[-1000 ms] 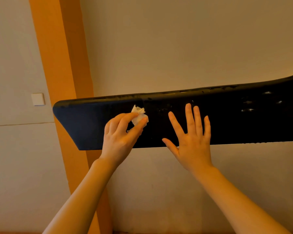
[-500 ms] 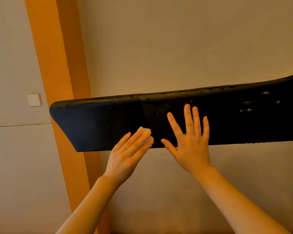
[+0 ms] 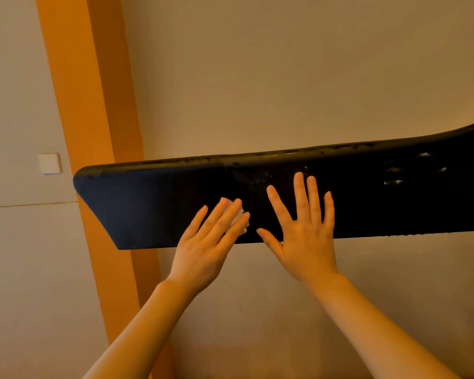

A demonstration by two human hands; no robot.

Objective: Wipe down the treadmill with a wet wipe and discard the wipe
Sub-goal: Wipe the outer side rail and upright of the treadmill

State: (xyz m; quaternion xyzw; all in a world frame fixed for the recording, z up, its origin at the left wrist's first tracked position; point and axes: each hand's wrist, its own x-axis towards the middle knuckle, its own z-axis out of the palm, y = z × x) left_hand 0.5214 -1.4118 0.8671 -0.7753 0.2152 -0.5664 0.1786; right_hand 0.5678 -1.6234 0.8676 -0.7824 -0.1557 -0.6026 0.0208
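One small white wet wipe (image 3: 237,216) lies flat under the fingers of the left hand (image 3: 205,242), pressed against the black ribbed panel of the treadmill (image 3: 153,203). Only a little of the wipe shows between and beyond the fingertips; most of it is hidden by the hand. The left fingers are straight and close together, so the hand pushes the wipe onto the surface and does not pinch it. The right hand (image 3: 304,236) is just beside it, also flat, with the fingers spread wide and holding nothing; it rests on the same panel, probably to steady it.

The panel is long and narrow, and its long axis goes from left to right across the view, rising a little at the right end. The wipe is near the lower edge, roughly in the left half. To the left of the wipe the surface looks matte and even up to the rounded end. To the right, beyond the right hand, I see pale spots and smears (image 3: 397,175) and also some marks along the top edge. So I judge the wiping is not finished, and the dirty part lies to the right, on the side of the right hand, which now stands in the way of a stroke along the panel.

Behind the treadmill are a beige wall, an orange vertical beam (image 3: 93,105) and a white wall switch (image 3: 49,163).
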